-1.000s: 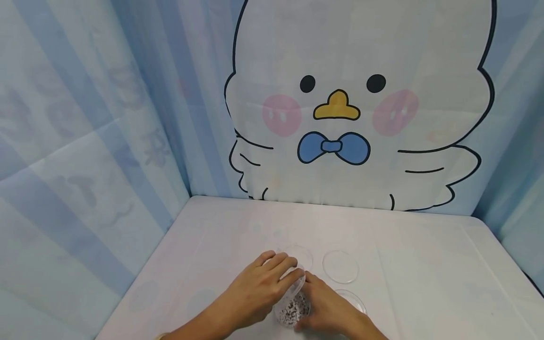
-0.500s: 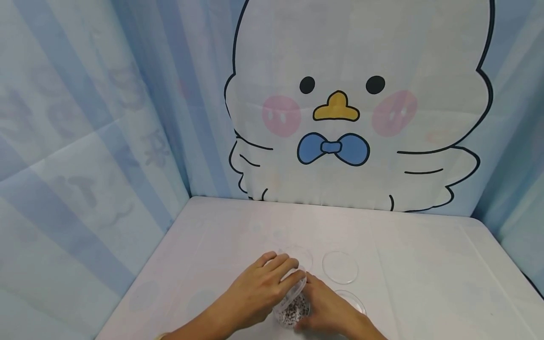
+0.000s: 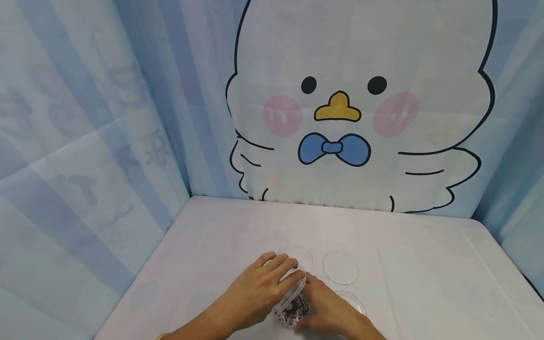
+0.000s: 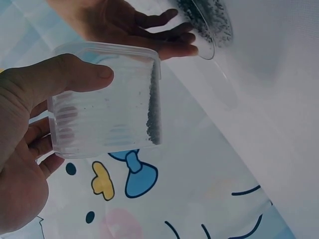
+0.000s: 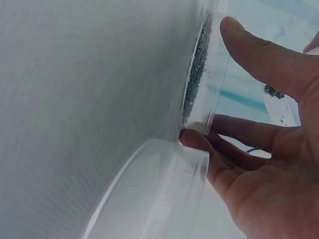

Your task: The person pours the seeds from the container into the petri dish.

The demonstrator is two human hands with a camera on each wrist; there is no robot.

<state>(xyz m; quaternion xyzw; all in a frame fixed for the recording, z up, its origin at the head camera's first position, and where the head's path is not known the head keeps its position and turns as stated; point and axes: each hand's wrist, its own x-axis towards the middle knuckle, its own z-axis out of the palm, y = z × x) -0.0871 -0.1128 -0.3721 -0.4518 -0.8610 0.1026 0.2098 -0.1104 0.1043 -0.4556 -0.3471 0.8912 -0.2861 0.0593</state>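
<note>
My left hand [image 3: 263, 288] grips a clear plastic tub [image 4: 104, 114], thumb on one side and fingers on the other. Dark grains [image 4: 153, 112] lie along one wall of this tilted tub. In the head view its rim overlaps a round clear dish [image 3: 295, 315] that contains white bits and dark grains. With thumb and fingers spread around that dish, my right hand [image 3: 329, 307] holds it at its side. The right wrist view shows the dish's contents as a dark layer [image 5: 199, 72] against a white one.
Beyond the hands lie a clear round lid or dish [image 3: 340, 267] and a fainter one [image 3: 301, 256]. Another clear dish [image 5: 154, 194] stands right beside my right hand. A printed curtain [image 3: 212, 118] rises behind the pale table [image 3: 425, 274].
The dark grains in the dish have increased, turning its speckled white surface mostly dark in the middle. Both hands have stayed nearly in place.
</note>
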